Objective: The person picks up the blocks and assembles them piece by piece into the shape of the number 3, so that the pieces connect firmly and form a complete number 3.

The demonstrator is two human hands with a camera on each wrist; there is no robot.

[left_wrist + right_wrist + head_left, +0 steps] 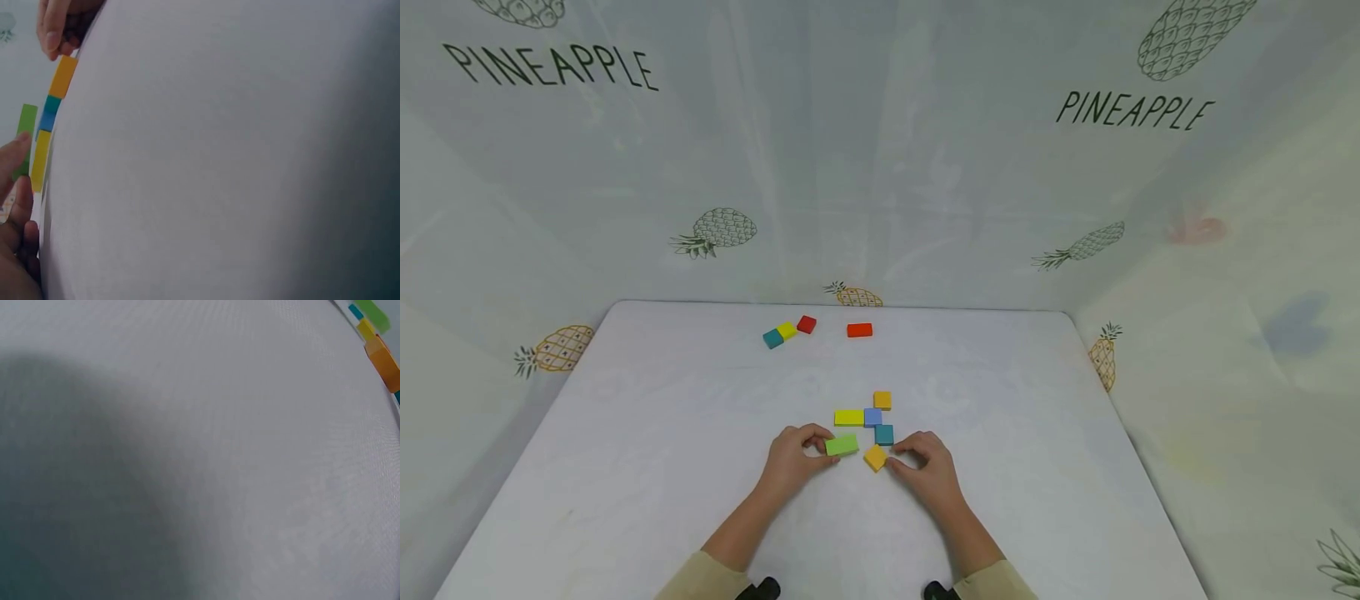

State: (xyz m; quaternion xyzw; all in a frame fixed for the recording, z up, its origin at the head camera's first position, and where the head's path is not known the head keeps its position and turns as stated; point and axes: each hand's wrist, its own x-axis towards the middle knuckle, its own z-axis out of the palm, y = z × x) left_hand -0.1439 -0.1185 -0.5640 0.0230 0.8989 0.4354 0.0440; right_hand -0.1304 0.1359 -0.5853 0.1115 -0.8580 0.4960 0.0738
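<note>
Green block [842, 445] in pinched left grip [792, 457]

left hand [795, 454]: thumb and fingers pinching | right hand [928, 471]: fingers bent toward thumb | forearms [739, 527]: angled inward

Beige sleeves [703, 577], black wrist cameras [766, 588]

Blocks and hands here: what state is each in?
Left hand: pinching green block
Green block: held, askew
Right hand: at nearest orange block; grip unclear
Nearest orange block: turned cornerwise
Long yellow block: unheld, against blue block
Blue block: unheld
Near teal block: unheld
Farther orange block: unheld
Far teal block: unheld, touching small yellow block
Small yellow block: unheld
Red square block: unheld
Red oblong block: unheld, apart
</note>
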